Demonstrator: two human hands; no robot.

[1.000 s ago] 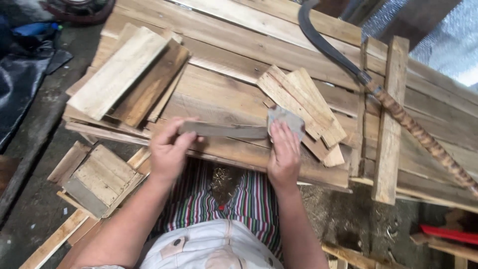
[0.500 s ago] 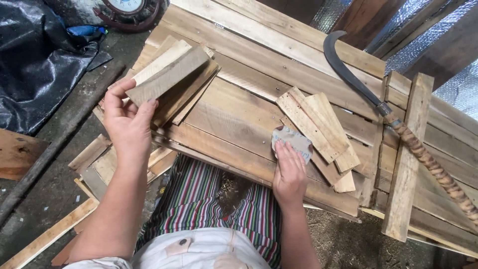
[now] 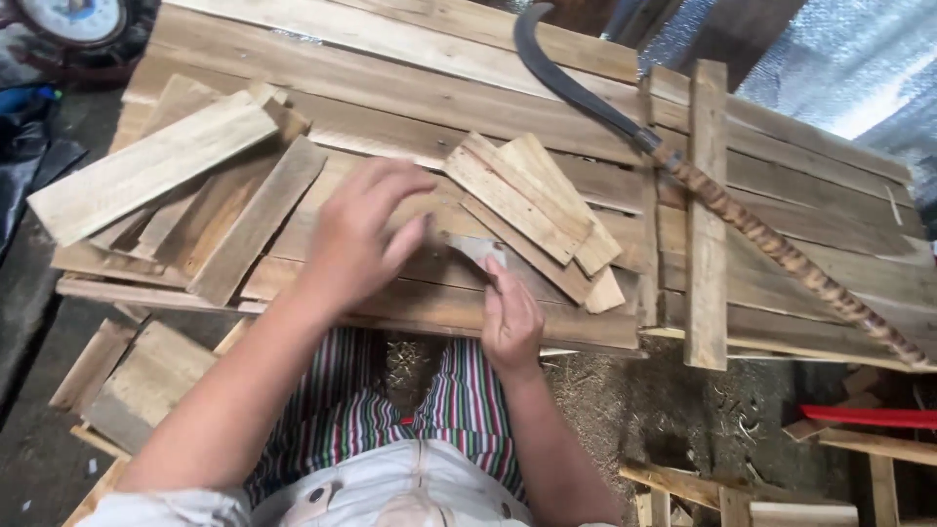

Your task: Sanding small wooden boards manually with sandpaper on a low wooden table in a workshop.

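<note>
Over the middle of the plank desk (image 3: 390, 88), the left hand (image 3: 356, 239), which half a second ago was out at the stacked boards (image 3: 146, 171), now hovers open-fingered (holding nothing) beside the small grey piece (image 3: 475, 249) that the right hand (image 3: 509, 322) pinches against the planks.

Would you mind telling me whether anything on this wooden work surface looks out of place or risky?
One thing stands out: a curved sickle with a wrapped handle lies bare-bladed across the plank table, just beyond the small stack of wood pieces. The right hand holds a small grey piece; the left hand hovers beside it.
</note>
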